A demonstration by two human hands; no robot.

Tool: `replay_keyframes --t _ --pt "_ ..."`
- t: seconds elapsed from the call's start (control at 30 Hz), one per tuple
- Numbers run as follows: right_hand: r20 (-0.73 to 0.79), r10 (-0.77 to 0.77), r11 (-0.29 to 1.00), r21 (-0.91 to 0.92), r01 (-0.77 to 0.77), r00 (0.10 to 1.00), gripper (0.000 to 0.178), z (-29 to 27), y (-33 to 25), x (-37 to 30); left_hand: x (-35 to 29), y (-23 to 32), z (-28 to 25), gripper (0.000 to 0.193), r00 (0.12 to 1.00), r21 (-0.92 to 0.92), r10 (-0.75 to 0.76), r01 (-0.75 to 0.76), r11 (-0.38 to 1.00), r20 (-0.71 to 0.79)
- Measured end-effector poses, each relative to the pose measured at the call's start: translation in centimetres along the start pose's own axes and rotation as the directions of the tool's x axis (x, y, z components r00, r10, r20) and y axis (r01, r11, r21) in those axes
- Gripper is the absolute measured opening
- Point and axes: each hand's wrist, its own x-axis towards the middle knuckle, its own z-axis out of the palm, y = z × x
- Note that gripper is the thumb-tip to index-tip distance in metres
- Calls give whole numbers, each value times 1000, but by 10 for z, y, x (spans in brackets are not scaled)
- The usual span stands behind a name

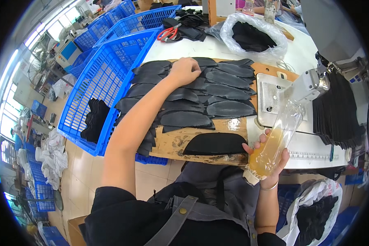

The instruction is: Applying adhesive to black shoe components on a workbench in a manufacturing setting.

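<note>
Overlapping rows of black leaf-shaped pieces [186,119] cover most of a brown board [172,143] in front of me. My left hand [184,72] reaches over them to the far rows, its fingers curled down at the pieces. What its fingertips hold, if anything, is hidden. My right hand [279,166] grips a clear plastic bottle [274,143] part filled with yellowish liquid. The bottle is tilted, its whitish, crusted neck end pointing down toward me past the board's near edge. One single black half-oval piece [215,144] lies apart at the board's near edge.
At left stands a blue crate [96,82] with black pieces inside. Red-handled scissors [169,33] lie beyond the board, near a plastic bag [227,30] of black pieces. A sewing machine [307,86] and a black stack [336,108] stand at right. Another bag [334,188] sits below.
</note>
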Motion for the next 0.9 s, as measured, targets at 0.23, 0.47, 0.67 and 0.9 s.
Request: replay_keyframes --t 0.23,0.47,0.67,0.9 --pt "-10 -28 999 -28 27 1000 63 1 -2 -2 -1 13 -18 26 975 271 222 -213 939 -2" --pt "71 -4 1000 -18 5 997 65 -4 3 0 -58 53 -65 25 943 242 269 -220 945 -195" --pt "74 -142 986 -78 147 987 68 11 -2 2 -198 93 -44 22 934 -43 328 -337 941 -144" --pt "292 -292 561 -719 410 911 75 82 34 33 -239 73 -4 24 821 87 450 -450 889 -352"
